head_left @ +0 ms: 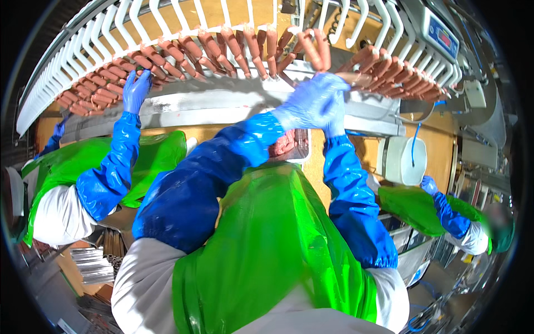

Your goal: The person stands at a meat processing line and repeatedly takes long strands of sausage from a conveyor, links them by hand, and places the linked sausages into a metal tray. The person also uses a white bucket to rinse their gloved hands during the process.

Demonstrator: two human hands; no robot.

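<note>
Green apron (256,222) and white clothing (147,278) fill the foreground, blue sleeves (192,189) rising on either side. Left hand (300,106) and right hand (334,114), both in blue gloves, overlap before a metal ledge (211,103), just below a pair of sausages (322,49) whose lower ends reach the gloves. Whether the fingers are clenched, loose or grasping those links, I cannot tell (blur smears the gloves). Linked sausages (240,51) hang in a long row from white hooks (225,12). Beneath the hands, pink meat (282,143) lies in a tray (303,146). On the left, a co-worker's gloved hand (137,92) touches the row; on the right, another co-worker's hand (429,185) is beside a white bin (407,161)
</note>
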